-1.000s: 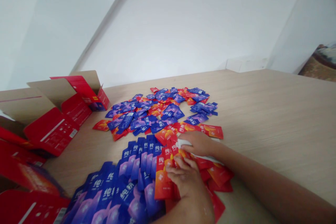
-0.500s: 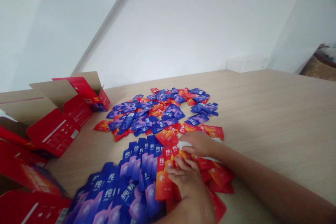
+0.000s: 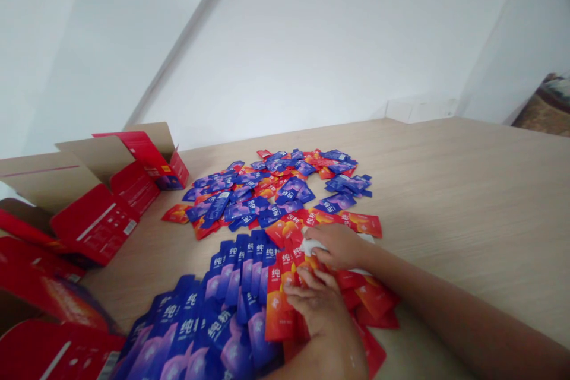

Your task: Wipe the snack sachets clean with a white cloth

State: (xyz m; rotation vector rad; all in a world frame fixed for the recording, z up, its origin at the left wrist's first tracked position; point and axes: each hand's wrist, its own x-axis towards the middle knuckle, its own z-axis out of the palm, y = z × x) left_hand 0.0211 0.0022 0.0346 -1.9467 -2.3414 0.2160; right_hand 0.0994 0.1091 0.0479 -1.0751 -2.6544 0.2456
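Note:
My left hand rests fingers-down on a fanned row of red-orange sachets, pressing them to the wooden table. Just beyond it, my right hand lies curled over more red sachets, with a white sachet edge showing under its fingers. A long overlapping row of blue-purple sachets runs to the left of my hands. Farther back lies a loose heap of mixed blue and red sachets.
Opened red cardboard boxes with brown flaps stand at the left, and more red boxes crowd the lower left corner. A white wall rises behind the table. A brown patterned object shows at the far right.
Both hands stay on the red sachets almost unmoved; the view has shifted slightly, so everything sits a little to the right and lower.

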